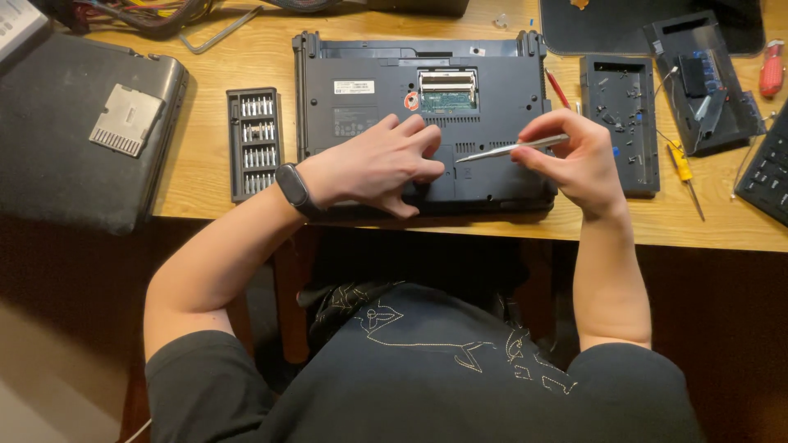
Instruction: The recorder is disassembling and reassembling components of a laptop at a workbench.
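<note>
Two laptops lie on the desk (213, 184), one upturned black laptop (492, 90) with its memory bay open. The left hand (382, 164) rests spread on its base; the right hand (574, 156) pinches one silver screwdriver (513, 148), beside one bit case (254, 143)

Bare tabletop (205, 176) left of centre offers passage between the bit case (254, 144) and second laptop (78, 131); trays (621, 123) crowd the right.

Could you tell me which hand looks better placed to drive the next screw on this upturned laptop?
Probably the right hand: it already holds the silver screwdriver, while the left hand lies flat on the laptop.
</note>
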